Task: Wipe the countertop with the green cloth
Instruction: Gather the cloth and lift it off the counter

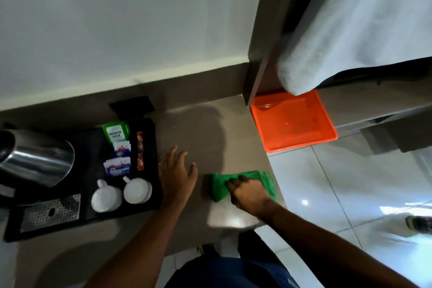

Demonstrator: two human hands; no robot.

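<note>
head view: right hand (pixel 247 190) pressing down on the bunched green cloth (pixel 243 184) near the countertop (pixel 198 133) right edge | left hand (pixel 177 170) open, flat beside the black tray (pixel 147 208) | step: wiping | next, I think: slide cloth over the bare part

My right hand (pixel 249 193) presses the bunched green cloth (pixel 219 186) onto the counter (pixel 201 128) near its corner. My left hand (pixel 176 172) lies flat, fingers spread, beside the black tray (pixel 145 208) holding two white cups (pixel 121 194).
</note>
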